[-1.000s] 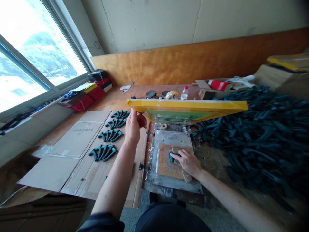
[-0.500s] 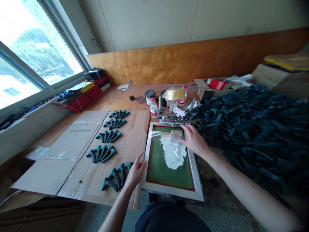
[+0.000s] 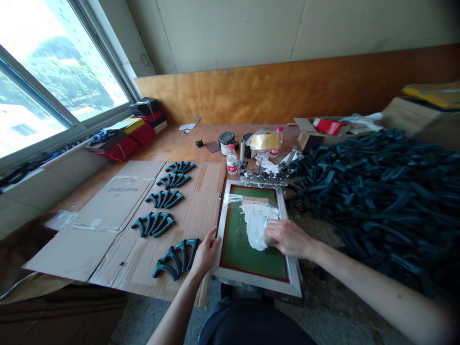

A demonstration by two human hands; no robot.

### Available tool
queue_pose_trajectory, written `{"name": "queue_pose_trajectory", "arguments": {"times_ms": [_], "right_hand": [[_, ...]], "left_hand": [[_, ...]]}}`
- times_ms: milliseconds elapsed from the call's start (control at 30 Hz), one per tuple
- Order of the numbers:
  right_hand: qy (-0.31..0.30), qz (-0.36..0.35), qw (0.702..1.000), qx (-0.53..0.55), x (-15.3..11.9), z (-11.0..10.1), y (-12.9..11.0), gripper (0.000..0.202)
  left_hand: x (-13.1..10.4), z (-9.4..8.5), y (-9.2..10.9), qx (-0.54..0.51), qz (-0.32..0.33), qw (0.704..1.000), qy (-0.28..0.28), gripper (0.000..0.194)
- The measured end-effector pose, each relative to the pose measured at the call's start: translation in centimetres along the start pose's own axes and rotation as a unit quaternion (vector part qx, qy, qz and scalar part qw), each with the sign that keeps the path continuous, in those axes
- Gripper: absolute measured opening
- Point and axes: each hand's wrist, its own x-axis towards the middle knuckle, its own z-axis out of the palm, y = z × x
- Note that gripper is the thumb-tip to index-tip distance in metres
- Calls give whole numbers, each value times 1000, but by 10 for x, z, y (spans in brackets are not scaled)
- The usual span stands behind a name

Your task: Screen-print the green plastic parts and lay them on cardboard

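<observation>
A silk screen [image 3: 233, 258] with a pale wooden frame and green mesh lies in front of me. A patch of white paste [image 3: 256, 215] covers part of its mesh. My right hand [image 3: 287, 238] is closed at the right side of the paste, fingers pinched on a flat pale scraper whose outline blends into the white. My left hand [image 3: 204, 254] lies along the left rail of the screen, its fingers stretched out and their tips at the edge. Close to it, a dark green fan-shaped group of curved parts [image 3: 176, 258] rests on the cardboard [image 3: 122, 239].
Several more groups of curved parts [image 3: 154, 224] line the cardboard. A metal hinge clamp [image 3: 264, 179] stands behind the screen, beside a bottle [image 3: 232, 160] and a paint tub [image 3: 227, 142]. A large heap of dark green parts [image 3: 377, 201] fills the right side.
My right hand has come down from the screen's top right and closed around the scraper, which has moved toward me into the paste. My left hand is a little nearer the frame edge.
</observation>
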Motion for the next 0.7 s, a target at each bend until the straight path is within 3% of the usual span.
{"name": "queue_pose_trajectory", "arguments": {"times_ms": [133,233,300,367,467,533,633,700], "right_hand": [[102,5,995,-17,-6,16,-4,24],[94,-17,995,17,-17,23,-8,22],[87,21,995,50,-12,16,-3,15],[108,87,988,70,6,3,7,21],[134,200,970,35,39,-23,31,49],[141,261,955,-4,47,-41,51,54],[221,324,920,-3,28,-57,79,42],[239,366,899,28,2,-51,89,36]], "left_hand": [[0,0,0,-58,-11,998,-15,62],[0,1,-1,-80,-23,996,-14,65],[-1,0,2,-92,-31,995,-11,68],[-3,-3,9,-112,-39,993,-17,73],[-10,-15,35,-150,-53,987,-36,82],[-14,-26,61,-173,-55,983,-38,77],[-14,-40,104,-199,-21,980,-5,60],[-8,-45,131,-229,36,973,22,55]]}}
